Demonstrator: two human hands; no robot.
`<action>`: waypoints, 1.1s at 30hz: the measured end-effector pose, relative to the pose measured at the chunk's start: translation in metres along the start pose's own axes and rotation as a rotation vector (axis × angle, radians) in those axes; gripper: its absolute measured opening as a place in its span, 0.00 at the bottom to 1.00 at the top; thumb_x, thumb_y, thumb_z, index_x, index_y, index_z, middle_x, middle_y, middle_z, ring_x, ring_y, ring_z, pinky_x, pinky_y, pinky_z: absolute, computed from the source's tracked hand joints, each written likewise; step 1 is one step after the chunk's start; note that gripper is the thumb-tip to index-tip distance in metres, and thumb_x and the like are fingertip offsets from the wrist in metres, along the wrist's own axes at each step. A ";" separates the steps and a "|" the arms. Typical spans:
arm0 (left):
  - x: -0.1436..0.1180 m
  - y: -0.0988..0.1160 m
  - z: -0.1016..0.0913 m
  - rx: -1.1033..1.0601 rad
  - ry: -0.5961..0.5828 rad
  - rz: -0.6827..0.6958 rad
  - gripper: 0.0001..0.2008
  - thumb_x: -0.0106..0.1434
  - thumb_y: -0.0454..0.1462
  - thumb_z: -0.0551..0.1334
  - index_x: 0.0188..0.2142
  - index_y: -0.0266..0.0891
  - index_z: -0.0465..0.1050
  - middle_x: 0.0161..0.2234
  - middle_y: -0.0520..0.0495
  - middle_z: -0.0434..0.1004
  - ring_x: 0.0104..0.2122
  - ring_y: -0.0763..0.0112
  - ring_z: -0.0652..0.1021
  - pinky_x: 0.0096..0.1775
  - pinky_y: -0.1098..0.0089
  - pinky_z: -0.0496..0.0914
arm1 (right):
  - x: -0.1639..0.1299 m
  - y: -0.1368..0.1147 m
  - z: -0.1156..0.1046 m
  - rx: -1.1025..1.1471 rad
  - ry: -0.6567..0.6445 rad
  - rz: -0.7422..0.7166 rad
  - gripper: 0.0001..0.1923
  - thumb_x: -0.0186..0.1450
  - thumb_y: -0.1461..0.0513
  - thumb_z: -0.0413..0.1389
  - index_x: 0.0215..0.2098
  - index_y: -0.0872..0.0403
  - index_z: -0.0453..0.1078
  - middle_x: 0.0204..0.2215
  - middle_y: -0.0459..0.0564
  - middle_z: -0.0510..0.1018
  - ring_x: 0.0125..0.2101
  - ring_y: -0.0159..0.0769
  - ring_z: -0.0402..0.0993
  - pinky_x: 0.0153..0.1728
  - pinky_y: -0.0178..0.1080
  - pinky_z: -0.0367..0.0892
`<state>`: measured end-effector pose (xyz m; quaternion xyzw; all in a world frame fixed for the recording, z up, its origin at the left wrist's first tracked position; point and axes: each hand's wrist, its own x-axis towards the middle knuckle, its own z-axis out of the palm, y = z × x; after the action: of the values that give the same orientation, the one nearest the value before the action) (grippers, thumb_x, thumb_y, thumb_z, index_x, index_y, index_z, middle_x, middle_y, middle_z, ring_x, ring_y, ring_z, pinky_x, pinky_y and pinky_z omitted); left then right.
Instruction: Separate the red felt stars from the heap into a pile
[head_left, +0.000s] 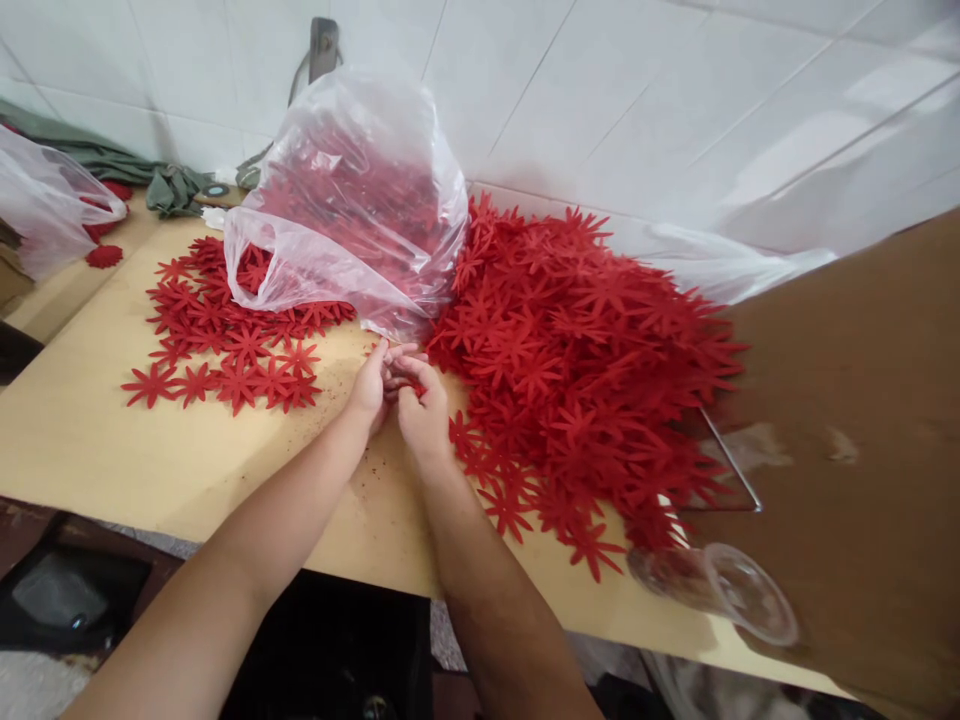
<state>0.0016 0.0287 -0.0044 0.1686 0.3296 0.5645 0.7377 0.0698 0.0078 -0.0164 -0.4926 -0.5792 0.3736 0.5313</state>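
Note:
My left hand and my right hand meet above the table, just in front of the mouth of a clear plastic bag. The right fingers are curled closed, with a bit of red showing between them, apparently part of a red flower cut-out. The left fingers are bent in against the right ones; what they hold, if anything, is hidden. Beyond my left hand lies a spread of flat red flower cut-outs. A tall heap of similar red flower cut-outs rises beside my right hand. More red pieces fill the bag.
A brown cardboard panel borders the right side. A clear plastic cup lies tipped near the front edge. Another plastic bag and green cloth are at the back left. White tiled wall stands behind the wooden table.

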 end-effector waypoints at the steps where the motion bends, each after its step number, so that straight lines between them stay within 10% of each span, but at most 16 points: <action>1: 0.001 -0.001 0.001 -0.017 0.017 0.014 0.20 0.60 0.45 0.46 0.41 0.36 0.69 0.34 0.44 0.76 0.38 0.67 0.75 0.38 0.70 0.68 | -0.001 -0.001 0.000 -0.039 -0.020 -0.045 0.20 0.49 0.68 0.44 0.38 0.53 0.67 0.40 0.53 0.72 0.42 0.37 0.68 0.46 0.45 0.63; 9: 0.006 -0.014 -0.007 -0.091 0.115 0.072 0.21 0.61 0.46 0.45 0.45 0.41 0.68 0.40 0.44 0.75 0.48 0.64 0.70 0.47 0.64 0.67 | -0.012 -0.003 0.007 -0.179 -0.251 -0.133 0.22 0.62 0.55 0.42 0.53 0.49 0.61 0.57 0.50 0.60 0.59 0.38 0.49 0.59 0.49 0.44; 24: -0.010 -0.021 0.007 -0.321 -0.091 -0.104 0.21 0.63 0.41 0.45 0.49 0.34 0.66 0.44 0.42 0.74 0.47 0.67 0.72 0.52 0.66 0.62 | 0.020 0.030 -0.004 -0.416 0.036 -0.270 0.26 0.64 0.55 0.36 0.57 0.58 0.57 0.57 0.56 0.60 0.61 0.39 0.46 0.59 0.51 0.44; 33: -0.009 -0.010 0.002 -0.335 -0.056 -0.118 0.27 0.64 0.46 0.37 0.51 0.38 0.64 0.47 0.43 0.71 0.52 0.68 0.67 0.54 0.64 0.58 | -0.022 -0.003 -0.001 -0.486 -0.267 -0.325 0.28 0.65 0.53 0.35 0.60 0.56 0.50 0.60 0.52 0.53 0.61 0.35 0.43 0.60 0.49 0.42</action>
<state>0.0088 0.0178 -0.0059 0.0394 0.2197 0.5625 0.7961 0.0692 -0.0144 -0.0187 -0.4529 -0.7871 0.1958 0.3701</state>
